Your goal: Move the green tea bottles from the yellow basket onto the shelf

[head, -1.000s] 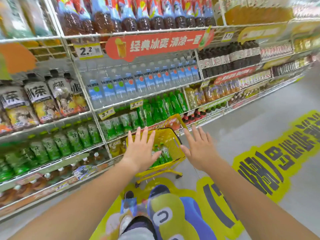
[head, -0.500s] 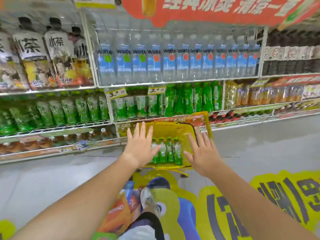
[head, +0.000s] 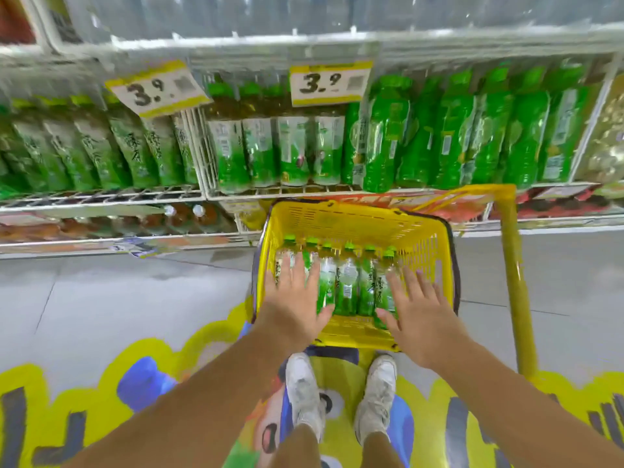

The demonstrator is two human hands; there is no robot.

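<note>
Together in the yellow basket (head: 354, 219), six green-capped green tea bottles (head: 347, 285).

L hand (head: 297, 298) & R hand (head: 418, 315), at the near side of the yellow basket (head: 354, 219): bare, w/ forearms (head: 209, 393) bare right down to the frame edge. Just below the basket's near rim, a pair of white low-top sneakers, L shoe (head: 304, 390) & R shoe (head: 378, 396): fabric grubby, grey scuffs, rounded toes. Lower legs (head: 297, 447) bare above them.
</note>
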